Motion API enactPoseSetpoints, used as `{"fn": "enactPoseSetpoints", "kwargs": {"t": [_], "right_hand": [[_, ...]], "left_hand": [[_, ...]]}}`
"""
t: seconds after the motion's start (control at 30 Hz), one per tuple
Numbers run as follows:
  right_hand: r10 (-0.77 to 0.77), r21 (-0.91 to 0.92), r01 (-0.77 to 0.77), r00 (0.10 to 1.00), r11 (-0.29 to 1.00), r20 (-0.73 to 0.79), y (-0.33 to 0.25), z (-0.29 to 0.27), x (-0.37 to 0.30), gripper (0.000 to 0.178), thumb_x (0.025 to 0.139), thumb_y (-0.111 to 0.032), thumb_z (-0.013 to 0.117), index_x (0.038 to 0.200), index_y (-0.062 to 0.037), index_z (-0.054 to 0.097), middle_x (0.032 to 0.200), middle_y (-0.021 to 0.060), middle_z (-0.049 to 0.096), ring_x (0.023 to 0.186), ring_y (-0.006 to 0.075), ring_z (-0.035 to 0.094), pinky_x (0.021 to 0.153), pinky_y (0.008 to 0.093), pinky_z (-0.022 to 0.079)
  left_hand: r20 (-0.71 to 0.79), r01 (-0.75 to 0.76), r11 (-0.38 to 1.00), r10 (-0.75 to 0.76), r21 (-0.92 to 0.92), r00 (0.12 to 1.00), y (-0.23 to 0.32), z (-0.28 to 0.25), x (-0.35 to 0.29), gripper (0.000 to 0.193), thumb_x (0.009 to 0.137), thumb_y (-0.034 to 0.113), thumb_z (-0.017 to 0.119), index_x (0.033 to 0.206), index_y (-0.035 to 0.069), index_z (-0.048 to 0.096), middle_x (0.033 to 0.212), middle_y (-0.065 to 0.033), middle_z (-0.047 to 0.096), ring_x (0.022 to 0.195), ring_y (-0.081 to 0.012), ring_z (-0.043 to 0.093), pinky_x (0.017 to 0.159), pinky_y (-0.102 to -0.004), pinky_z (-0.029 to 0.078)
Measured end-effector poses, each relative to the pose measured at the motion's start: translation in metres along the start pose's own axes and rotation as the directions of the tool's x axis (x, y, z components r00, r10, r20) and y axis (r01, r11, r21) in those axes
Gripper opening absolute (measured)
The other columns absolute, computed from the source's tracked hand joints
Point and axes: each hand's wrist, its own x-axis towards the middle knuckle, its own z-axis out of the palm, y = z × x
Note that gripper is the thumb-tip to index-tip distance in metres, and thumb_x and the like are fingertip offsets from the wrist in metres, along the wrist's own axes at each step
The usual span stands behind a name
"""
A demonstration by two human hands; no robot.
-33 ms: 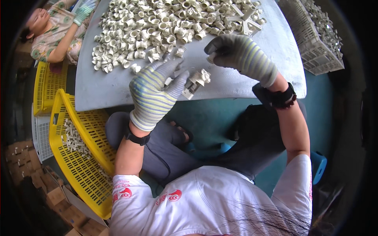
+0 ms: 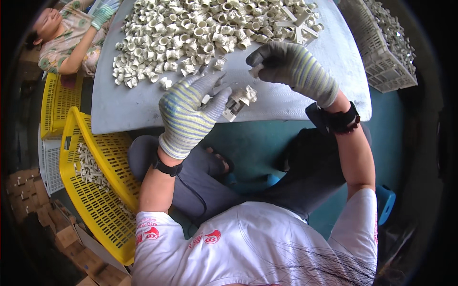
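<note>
Jutting over the table's (image 2: 291,106) near edge, the pale fitting (image 2: 241,99) shows a boxy body, a dark middle and a lumpy off-white end — the left hand (image 2: 191,113) grips it between thumb and fingers, which hide the rest. Over the table, the right hand (image 2: 296,74) curls its fingers round a small pale piece (image 2: 256,71), mostly covered. Across the table's far side spreads a heap of cup-shaped parts (image 2: 191,34) — yellow basket (image 2: 95,214) to the table's left, white crate (image 2: 394,72) to its right.
</note>
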Motion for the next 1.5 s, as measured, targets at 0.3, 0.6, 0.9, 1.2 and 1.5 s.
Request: {"fn": "enactPoseSetpoints", "kwargs": {"t": [0.3, 0.6, 0.9, 1.2, 1.5], "right_hand": [[0.01, 0.293, -0.027, 0.998, 0.956, 0.06, -0.026, 0.014, -0.009, 0.023, 0.092, -0.012, 0.08, 0.113, -0.0039, 0.075, 0.117, 0.004, 0.074, 0.109, 0.0136, 0.068, 0.098, 0.0288, 0.054], [-0.12, 0.384, 0.101, 0.992, 0.918, 0.026, -0.028, 0.02, -0.009, 0.045, 0.089, 0.011, 0.071, 0.132, -0.0023, 0.066, 0.126, 0.0042, 0.07, 0.118, 0.0143, 0.067, 0.099, 0.029, 0.056], [-0.157, 0.388, 0.118, 0.985, 0.914, 0.071, -0.032, 0.027, -0.009, 0.045, 0.088, 0.015, 0.069, 0.13, -0.0016, 0.066, 0.129, 0.0069, 0.069, 0.118, 0.0146, 0.066, 0.099, 0.0296, 0.056], [-0.079, 0.199, 0.054, 0.99, 0.978, 0.116, -0.04, 0.022, -0.011, 0.036, 0.091, 0.01, 0.071, 0.125, -0.003, 0.069, 0.109, 0.0026, 0.074, 0.097, 0.0087, 0.068, 0.08, 0.0255, 0.058], [-0.054, -0.04, 0.059, 0.991, 0.997, 0.124, -0.039, 0.021, -0.018, 0.035, 0.091, 0.016, 0.059, 0.118, -0.0007, 0.073, 0.099, 0.004, 0.076, 0.083, 0.0086, 0.071, 0.068, 0.024, 0.056]], "left_hand": [[0.003, -0.034, 0.999, 0.034, 0.025, 0.999, 0.0, -0.001, -0.001, 0.023, 0.08, 0.015, 0.086, 0.097, 0.002, 0.078, 0.088, -0.0141, 0.076, 0.079, -0.0324, 0.073, 0.073, -0.04, 0.058], [-0.057, -0.062, 0.995, 0.058, -0.084, 0.997, 0.0, 0.002, 0.0, 0.022, 0.082, 0.013, 0.085, 0.097, 0.0, 0.078, 0.087, -0.0139, 0.076, 0.078, -0.0314, 0.073, 0.072, -0.0384, 0.057], [-0.051, -0.038, 0.987, 0.031, -0.155, 0.998, 0.007, -0.001, 0.0, 0.019, 0.08, 0.01, 0.084, 0.094, 0.001, 0.076, 0.086, -0.0154, 0.074, 0.075, -0.032, 0.07, 0.067, -0.0402, 0.055], [0.073, -0.034, 0.996, 0.04, -0.081, 0.997, 0.009, -0.002, 0.004, 0.023, 0.084, 0.009, 0.083, 0.105, 0.002, 0.076, 0.099, -0.0131, 0.075, 0.087, -0.0289, 0.072, 0.078, -0.0373, 0.056], [0.095, -0.064, 0.998, 0.063, 0.015, 0.994, 0.009, 0.001, -0.004, 0.029, 0.081, 0.014, 0.088, 0.103, 0.002, 0.075, 0.099, -0.0122, 0.074, 0.09, -0.0311, 0.07, 0.081, -0.0404, 0.056]]}}
